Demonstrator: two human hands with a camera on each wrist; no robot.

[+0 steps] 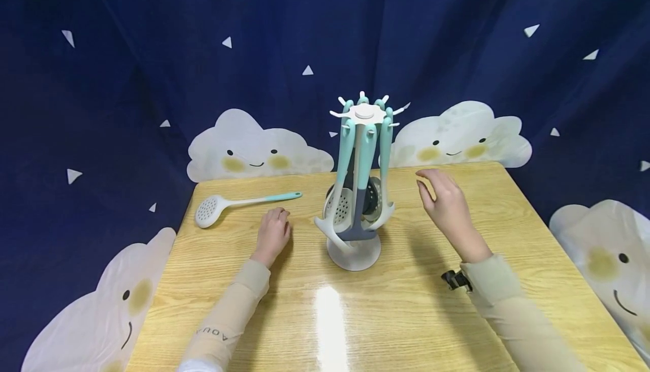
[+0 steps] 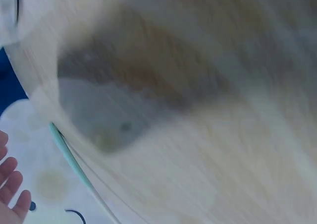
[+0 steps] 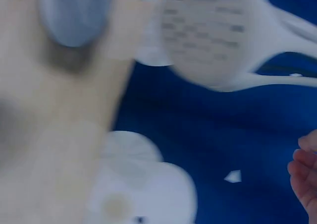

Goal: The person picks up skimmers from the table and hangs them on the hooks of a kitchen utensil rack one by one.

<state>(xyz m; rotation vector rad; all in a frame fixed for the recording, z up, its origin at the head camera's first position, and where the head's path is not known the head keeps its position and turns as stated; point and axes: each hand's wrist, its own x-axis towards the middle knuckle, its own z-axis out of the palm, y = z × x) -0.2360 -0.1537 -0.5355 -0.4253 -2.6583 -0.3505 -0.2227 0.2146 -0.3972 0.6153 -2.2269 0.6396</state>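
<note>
A white skimmer [image 1: 207, 211] with a round perforated head and a mint handle end lies flat on the table at the left. Just below its handle is my left hand [image 1: 273, 233], low over the table, fingers loosely bent and holding nothing. In the left wrist view, the skimmer's mint handle [image 2: 74, 162] runs beside the fingers. A white utensil stand [image 1: 354, 254] with hooks on top is upright in the middle, carrying several mint-handled kitchen utensils [image 1: 367, 154]. To its right, apart from it, my right hand [image 1: 448, 205] hovers with thumb and fingers separated and nothing between them.
The wooden table [image 1: 396, 315] ends at a dark blue curtain [image 1: 284, 33] printed with clouds and white triangles. A small black clip [image 1: 456, 279] is at the right cuff. The utensil heads hang outward around the stand, some hidden behind others.
</note>
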